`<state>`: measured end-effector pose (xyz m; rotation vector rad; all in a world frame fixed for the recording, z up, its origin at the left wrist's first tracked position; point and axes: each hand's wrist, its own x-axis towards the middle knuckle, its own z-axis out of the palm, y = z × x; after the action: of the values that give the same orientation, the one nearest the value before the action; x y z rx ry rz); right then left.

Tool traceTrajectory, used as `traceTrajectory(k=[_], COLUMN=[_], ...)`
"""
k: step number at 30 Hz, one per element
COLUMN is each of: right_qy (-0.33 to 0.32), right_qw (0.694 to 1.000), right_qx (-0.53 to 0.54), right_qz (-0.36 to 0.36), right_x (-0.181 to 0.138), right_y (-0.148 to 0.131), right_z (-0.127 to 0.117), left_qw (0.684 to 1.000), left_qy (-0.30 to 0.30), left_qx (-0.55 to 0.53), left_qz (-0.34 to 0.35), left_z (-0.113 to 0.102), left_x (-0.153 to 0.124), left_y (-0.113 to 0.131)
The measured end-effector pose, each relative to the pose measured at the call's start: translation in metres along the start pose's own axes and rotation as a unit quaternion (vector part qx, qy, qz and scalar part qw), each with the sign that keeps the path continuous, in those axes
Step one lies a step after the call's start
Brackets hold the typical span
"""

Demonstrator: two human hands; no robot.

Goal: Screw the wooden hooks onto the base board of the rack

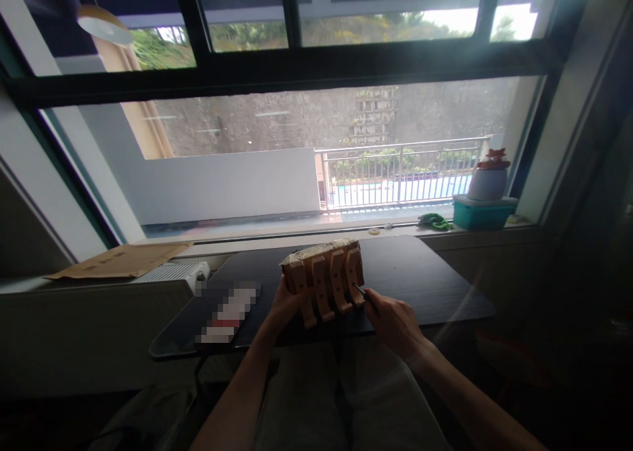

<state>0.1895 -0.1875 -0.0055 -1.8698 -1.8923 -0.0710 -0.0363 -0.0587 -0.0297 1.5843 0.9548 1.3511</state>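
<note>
A wooden piece (pixel 324 256) with several curved wooden pegs along its front is tilted up over the near part of the dark table (pixel 395 266). Its upper face looks pale and rough. My left hand (pixel 287 306) is closed around its left end, with the fingers partly hidden behind the pegs. In my right hand (pixel 390 316) is a slim dark tool (pixel 362 293), pinched between the fingers. The tool's thin tip meets the rightmost peg (pixel 353 276); whether it is a screwdriver or a blade is too small to tell.
A phone-like slab (pixel 230 312), blurred out, lies at the table's left. Flat cardboard (pixel 119 260) rests by a white radiator (pixel 173 276). On the windowsill stand a teal box (pixel 483 213) with a pale jar (pixel 488 184) on top, and a green cloth (pixel 435 221).
</note>
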Motion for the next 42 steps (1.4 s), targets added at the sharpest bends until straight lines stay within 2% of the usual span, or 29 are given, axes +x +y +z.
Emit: traceTrajectory(k=[21,33,42], right_qy=[-0.006,-0.002,-0.022], right_qw=[1.000,1.000,0.999], right_qx=[-0.011,-0.027,-0.022], right_qz=[-0.007,-0.015,-0.021], right_x=[0.0007,0.0008,0.0013], right_y=[-0.0016,0.0004,-0.0001], right_z=[-0.0046,-0.0004,0.0036], left_qw=[1.000,1.000,1.000], left_qy=[-0.009,-0.015,-0.022], left_qx=[0.030,0.019,0.015], left_qz=[-0.001,0.008,0.004], left_z=[-0.0010,-0.0012,-0.0034], left_x=[-0.0018,-0.0017,0.0019], left_y=[0.0032,0.0025,-0.0026])
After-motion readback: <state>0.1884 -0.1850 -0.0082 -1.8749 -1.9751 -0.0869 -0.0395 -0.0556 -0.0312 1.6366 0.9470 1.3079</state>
